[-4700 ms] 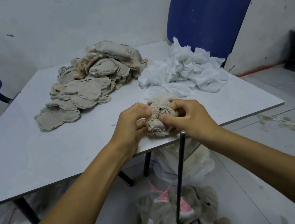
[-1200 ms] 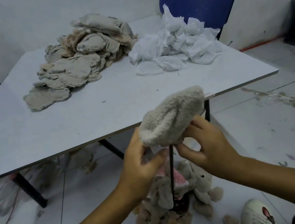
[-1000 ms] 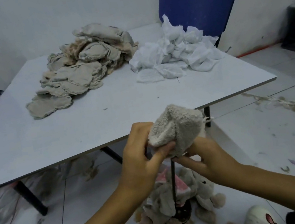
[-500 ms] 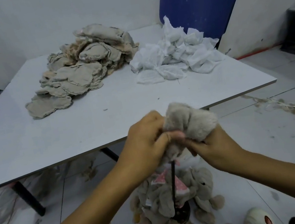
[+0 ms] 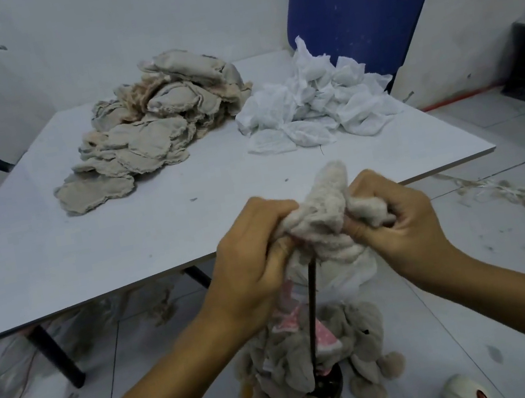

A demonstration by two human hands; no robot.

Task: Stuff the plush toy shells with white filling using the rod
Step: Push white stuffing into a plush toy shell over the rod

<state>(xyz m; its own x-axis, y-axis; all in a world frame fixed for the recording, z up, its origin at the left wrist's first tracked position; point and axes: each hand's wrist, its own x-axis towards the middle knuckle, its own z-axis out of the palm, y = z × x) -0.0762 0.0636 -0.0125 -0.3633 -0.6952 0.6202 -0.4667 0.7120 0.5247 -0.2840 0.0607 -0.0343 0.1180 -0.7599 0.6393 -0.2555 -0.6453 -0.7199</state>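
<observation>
We see both hands gripping 1 beige plush shell (image 5: pixel 322 220) in front of the desk's (image 5: pixel 55 254) near edge, the left hand (image 5: pixel 254 262) and the right hand (image 5: pixel 400 221) each with fingers curled tight into its bunched fabric. The shell sits on top of the dark rod (image 5: pixel 313 312), which stands upright from a round base on the floor among finished plush toys (image 5: pixel 283 376). On the desk, the pile of empty shells (image 5: pixel 151 127) lies toward the far edge, with the white filling (image 5: pixel 314 103) beside it near the far right corner.

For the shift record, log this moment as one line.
left hand grips plush shell | right hand grips shell | shell bunched over upright rod | filling pile on table
</observation>
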